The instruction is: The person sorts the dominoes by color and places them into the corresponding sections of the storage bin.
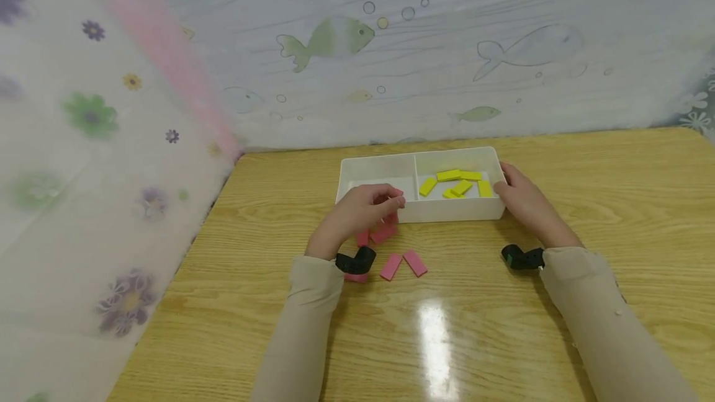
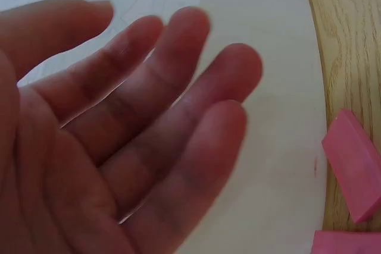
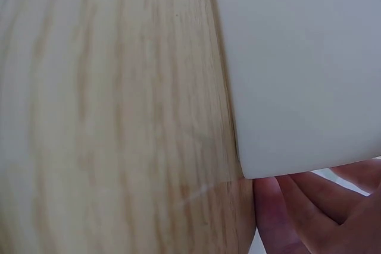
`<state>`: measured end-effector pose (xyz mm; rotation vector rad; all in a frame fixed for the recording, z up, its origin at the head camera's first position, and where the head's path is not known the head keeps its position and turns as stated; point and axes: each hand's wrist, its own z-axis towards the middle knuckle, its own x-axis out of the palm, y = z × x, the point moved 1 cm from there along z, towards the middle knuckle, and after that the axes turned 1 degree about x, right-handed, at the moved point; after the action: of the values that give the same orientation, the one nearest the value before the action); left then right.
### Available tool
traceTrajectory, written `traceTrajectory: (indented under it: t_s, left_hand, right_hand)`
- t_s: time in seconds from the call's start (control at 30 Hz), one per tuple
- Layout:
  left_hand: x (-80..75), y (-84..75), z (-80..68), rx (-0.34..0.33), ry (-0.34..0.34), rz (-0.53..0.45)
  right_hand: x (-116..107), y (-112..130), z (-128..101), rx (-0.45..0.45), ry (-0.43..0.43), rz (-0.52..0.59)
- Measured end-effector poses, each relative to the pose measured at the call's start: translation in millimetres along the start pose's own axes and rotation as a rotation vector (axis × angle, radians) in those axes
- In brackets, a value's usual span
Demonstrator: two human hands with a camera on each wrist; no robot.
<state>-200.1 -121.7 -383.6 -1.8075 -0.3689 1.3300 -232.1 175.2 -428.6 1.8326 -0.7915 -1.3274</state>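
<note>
on the wooden table (image 1: 558, 303), white two-compartment tray (image 1: 447, 213); yellow blocks (image 1: 455, 183) inside.

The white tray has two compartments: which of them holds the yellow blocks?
The right compartment, beside the right hand, holds the yellow blocks. The left compartment shows none.

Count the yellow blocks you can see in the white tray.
5 yellow blocks, all in the right compartment of the white tray: one at the left, two along the back, one in the middle, one at the right near the right hand. A sixth may hide beneath.
</note>
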Motion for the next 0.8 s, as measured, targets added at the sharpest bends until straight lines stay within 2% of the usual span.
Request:
traceTrajectory:
  t_s: [0.13, 0.4, 0.63, 0.8]
  left_hand:
    - [1.4, -2.8, -6.9, -0.004, 0.057, 0.104]
    - [6.6, -5.7, -17.0, -0.016, 0.162, 0.152]
    - [15.0, -6.9, -11.8, 0.047, 0.184, 0.271]
    - [21.6, -9.0, -12.9, 0.065, 0.215, 0.345]
  right_hand:
    - [0, 0, 0, 0.005, 0.002, -0.004]
    - [1, -2, 0, -0.004, 0.008, -0.004]
    - [-2, 2, 0, -0.012, 0.001, -0.011]
    - [-1, 1, 1, 0.001, 0.017, -0.005]
